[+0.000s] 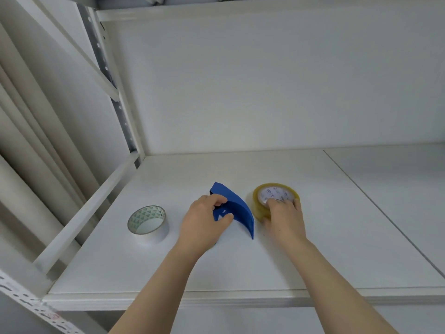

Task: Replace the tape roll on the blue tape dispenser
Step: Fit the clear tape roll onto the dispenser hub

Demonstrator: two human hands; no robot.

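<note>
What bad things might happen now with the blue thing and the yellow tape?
The right hand only rests its fingers on top of the yellow roll, so the roll might slip when lifted. The left hand grips the dispenser by one side, so it could tip or twist while the roll goes in. The white roll lies close to the left arm and might get knocked along the shelf.

White shelf board [240, 273] in metal racking, pale back wall [265, 80].
</note>
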